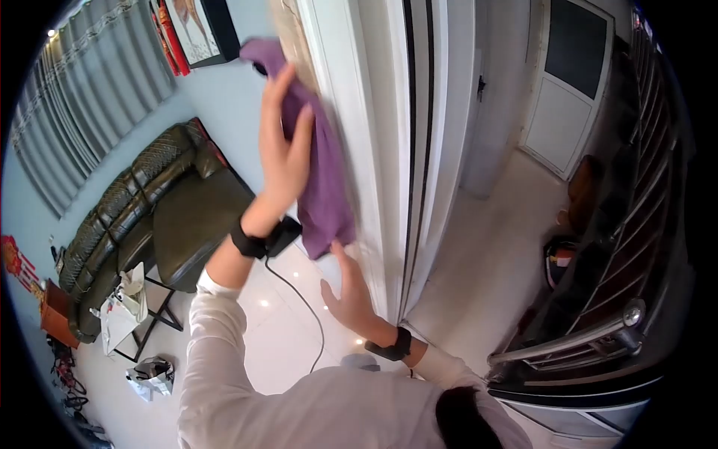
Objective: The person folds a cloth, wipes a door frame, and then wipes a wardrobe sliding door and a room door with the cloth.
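Observation:
A purple cloth [329, 198] hangs lengthwise against the white door frame [370, 150]. My left hand [286, 161] is up on the cloth's upper part, its fingers and thumb holding it against the frame's edge. Lower down, my right hand [350, 295] has its thumb and fingers apart, with a fingertip at the cloth's bottom corner. Both wrists wear black straps; a dark box sits on the left one, and a thin cable [308, 299] runs down from it.
A dark leather sofa [198, 217] stands along the left wall, with a small black-legged table [161, 322] and a bag [153, 376] near it. To the right are a stair railing [568, 348] and a white door [565, 97]. A framed picture [196, 30] hangs upper left.

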`<act>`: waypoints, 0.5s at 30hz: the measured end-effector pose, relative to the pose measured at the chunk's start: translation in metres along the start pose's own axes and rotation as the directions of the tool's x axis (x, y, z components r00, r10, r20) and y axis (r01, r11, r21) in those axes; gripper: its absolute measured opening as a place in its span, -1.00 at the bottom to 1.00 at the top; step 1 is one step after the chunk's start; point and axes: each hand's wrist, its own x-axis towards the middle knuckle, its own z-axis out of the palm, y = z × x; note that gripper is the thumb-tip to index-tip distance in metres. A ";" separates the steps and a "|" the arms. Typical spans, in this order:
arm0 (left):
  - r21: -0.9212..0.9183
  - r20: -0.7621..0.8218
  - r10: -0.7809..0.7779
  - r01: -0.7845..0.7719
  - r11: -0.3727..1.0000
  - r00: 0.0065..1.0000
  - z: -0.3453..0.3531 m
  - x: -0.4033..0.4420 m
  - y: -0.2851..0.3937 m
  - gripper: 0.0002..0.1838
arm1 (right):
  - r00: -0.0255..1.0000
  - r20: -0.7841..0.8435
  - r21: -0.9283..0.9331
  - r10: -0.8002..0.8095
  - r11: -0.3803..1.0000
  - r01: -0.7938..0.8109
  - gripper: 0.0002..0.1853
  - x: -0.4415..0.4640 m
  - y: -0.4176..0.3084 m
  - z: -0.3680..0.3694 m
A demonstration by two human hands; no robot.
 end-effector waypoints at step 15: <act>0.103 -0.279 0.181 -0.158 0.982 0.943 0.032 0.057 -0.002 -0.49 | 0.983 0.123 -0.063 0.140 0.989 -0.133 -0.35 -0.040 -0.023 -0.048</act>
